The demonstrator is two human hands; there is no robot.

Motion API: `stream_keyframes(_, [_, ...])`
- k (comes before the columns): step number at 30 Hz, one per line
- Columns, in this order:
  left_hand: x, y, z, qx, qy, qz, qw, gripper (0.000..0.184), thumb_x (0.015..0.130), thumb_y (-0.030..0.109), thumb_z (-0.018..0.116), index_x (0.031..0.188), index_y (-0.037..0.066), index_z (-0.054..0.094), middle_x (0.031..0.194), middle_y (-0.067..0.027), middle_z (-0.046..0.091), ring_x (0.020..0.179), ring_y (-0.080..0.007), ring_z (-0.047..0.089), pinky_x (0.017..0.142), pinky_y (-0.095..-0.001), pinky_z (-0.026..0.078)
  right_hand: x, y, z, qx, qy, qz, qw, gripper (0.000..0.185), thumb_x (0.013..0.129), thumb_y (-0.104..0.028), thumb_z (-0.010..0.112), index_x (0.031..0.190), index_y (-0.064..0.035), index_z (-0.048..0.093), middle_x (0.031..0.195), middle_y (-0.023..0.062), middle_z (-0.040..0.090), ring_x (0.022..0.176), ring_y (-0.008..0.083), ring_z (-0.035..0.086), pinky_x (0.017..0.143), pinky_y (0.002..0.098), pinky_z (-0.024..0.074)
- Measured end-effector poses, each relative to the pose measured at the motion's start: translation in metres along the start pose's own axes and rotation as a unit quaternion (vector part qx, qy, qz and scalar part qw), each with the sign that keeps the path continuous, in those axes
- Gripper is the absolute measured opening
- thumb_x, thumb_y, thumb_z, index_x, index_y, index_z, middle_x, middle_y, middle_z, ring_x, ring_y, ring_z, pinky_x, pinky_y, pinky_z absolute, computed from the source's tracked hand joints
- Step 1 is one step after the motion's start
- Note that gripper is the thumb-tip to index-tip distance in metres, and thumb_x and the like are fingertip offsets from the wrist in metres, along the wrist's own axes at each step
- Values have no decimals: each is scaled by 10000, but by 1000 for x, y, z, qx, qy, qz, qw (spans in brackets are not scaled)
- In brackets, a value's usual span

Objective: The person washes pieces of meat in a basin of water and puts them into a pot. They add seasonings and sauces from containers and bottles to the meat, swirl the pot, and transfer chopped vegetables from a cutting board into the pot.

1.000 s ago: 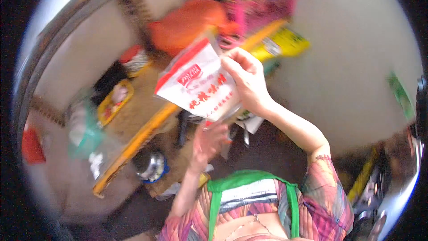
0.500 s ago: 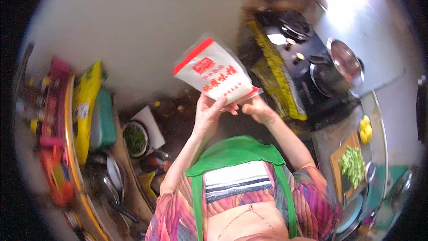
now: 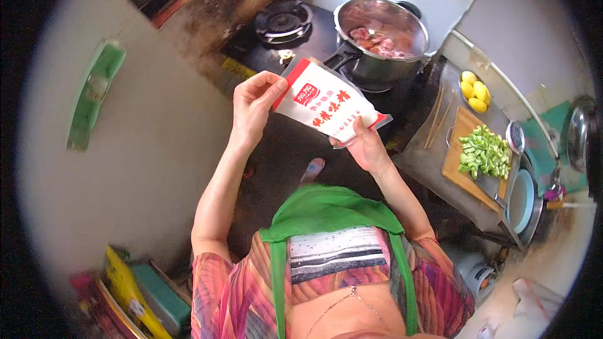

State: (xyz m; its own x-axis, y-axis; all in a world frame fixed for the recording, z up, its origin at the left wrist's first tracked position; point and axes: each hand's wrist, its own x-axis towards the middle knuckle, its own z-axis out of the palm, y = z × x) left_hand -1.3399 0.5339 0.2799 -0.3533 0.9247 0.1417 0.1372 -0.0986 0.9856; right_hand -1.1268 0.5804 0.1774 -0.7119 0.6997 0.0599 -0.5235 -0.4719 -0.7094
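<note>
A white and red plastic bag of MSG (image 3: 321, 102) is held up in front of me, its printed label facing me. My left hand (image 3: 256, 105) pinches its upper left corner between thumb and fingers. The lower right end is gripped by my right hand (image 3: 367, 145), thumb over the front. Just beyond the bag, a metal pot (image 3: 380, 66) stands on the black stove (image 3: 251, 50). Pieces of raw meat (image 3: 380, 43) lie inside the pot.
Right of the stove, a counter bears a wooden cutting board (image 3: 461, 125) with chopped green vegetable (image 3: 485, 152), chopsticks (image 3: 435, 119) and several yellow fruits (image 3: 475, 92). A light blue basin (image 3: 521, 201) stands beyond. At lower left is a yellow package (image 3: 132, 289).
My view has turned right, bringing the pot and cutting board closer to the middle. My left hand has shifted from the bag's lower edge to its upper left corner.
</note>
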Motion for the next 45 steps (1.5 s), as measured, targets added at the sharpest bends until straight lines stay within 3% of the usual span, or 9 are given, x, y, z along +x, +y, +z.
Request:
stream_keyframes(6, [99,3,18,-111,-163,-22,980,152,872,184,599,837,38,626,771,23,622,696,-39,539,645,-193,405,37,-38,-10,-37,82,-118,989,624,848,-438,580,1300,-77,347,1169,91,544,912,189,573,592,310,449])
stream_keyframes(10, [140,-19,41,-325,-242,-66,912,388,891,215,565,1211,12,481,1171,-90,565,1069,-162,544,935,-324,419,67,-69,-15,-63,144,-180,971,611,859,-422,568,1304,-70,341,1168,101,546,917,208,582,581,324,467])
stream_keyframes(14, [138,-48,86,-390,-305,-144,857,538,861,257,589,1291,5,388,1300,-112,463,1219,-228,432,1064,-416,293,83,-90,-27,-111,205,-245,941,553,884,-356,550,1294,-38,361,1175,119,546,946,240,594,621,363,507])
stream_keyframes(22, [160,-59,162,-492,-261,-202,806,349,912,137,505,1230,23,420,1205,-73,520,1101,-189,508,944,-369,400,96,-129,-36,-145,280,-262,912,485,850,-204,626,1237,11,429,1097,114,584,932,224,610,649,354,555])
stream_keyframes(26, [163,-57,187,-509,-237,-197,804,350,901,134,532,1220,36,430,1195,-74,526,1098,-187,512,918,-358,425,101,-141,-59,-178,314,-281,889,468,854,-209,626,1232,-2,443,1130,103,568,1003,195,577,862,352,482])
stream_keyframes(30, [164,-55,201,-528,-232,-179,797,470,875,98,552,1297,51,351,1239,-80,490,1138,-190,489,945,-341,411,102,-160,-78,-165,314,-250,901,495,853,-269,618,1240,-23,432,1156,103,555,1044,241,558,796,416,521])
stream_keyframes(38, [165,-64,234,-487,-180,-205,830,777,844,28,548,1442,86,57,1426,-93,292,1292,-202,320,1022,-331,326,110,-180,-97,-172,326,-235,900,467,888,-260,571,1242,14,438,1163,112,563,1062,228,552,935,367,427])
stream_keyframes(42, [175,-71,234,-549,-231,-179,783,934,798,6,609,1430,52,-78,1485,-140,136,1363,-212,185,1084,-337,227,114,-182,-99,-176,331,-230,898,487,851,-248,626,1237,-16,442,1176,100,545,1085,226,530,950,389,412])
stream_keyframes(45, [176,-67,233,-535,-213,-191,795,874,788,-14,601,1433,53,13,1447,-110,241,1345,-195,229,1075,-336,248,118,-180,-107,-151,337,-222,903,487,855,-245,621,1242,-12,439,1185,95,545,1087,221,531,946,384,416])
